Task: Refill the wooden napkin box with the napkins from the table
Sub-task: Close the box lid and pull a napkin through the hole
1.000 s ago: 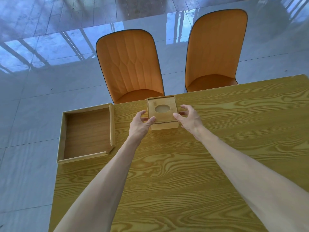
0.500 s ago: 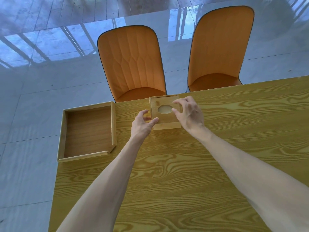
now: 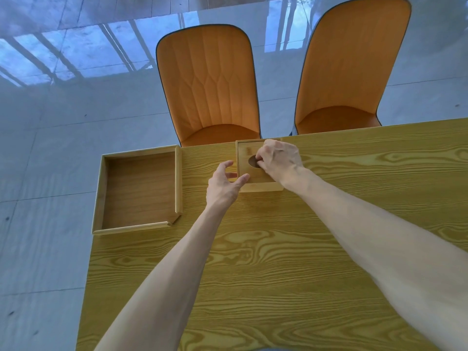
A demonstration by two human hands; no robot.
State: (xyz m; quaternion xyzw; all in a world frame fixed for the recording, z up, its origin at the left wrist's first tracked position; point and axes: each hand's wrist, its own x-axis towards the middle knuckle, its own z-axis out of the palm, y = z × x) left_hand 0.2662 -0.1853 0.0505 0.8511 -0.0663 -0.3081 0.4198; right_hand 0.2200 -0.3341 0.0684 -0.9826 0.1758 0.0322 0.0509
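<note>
The wooden napkin box [image 3: 247,153] stands at the table's far edge, its flat lid pierced by an oval hole. My right hand [image 3: 279,159] lies on top of the lid with its fingertips curled into that hole. My left hand [image 3: 224,184] is at the box's near left corner, thumb against the lid's edge and fingers on the left side. No napkins are visible anywhere on the table.
An empty shallow wooden tray [image 3: 139,191] sits at the table's far left corner. Two orange chairs [image 3: 210,82] [image 3: 354,67] stand just beyond the far edge of the wooden table [image 3: 278,249]. Glossy floor tiles lie to the left.
My right hand moved from the box's right side onto the lid and hooked its fingers into the oval hole. My left hand stayed at the near left corner.
</note>
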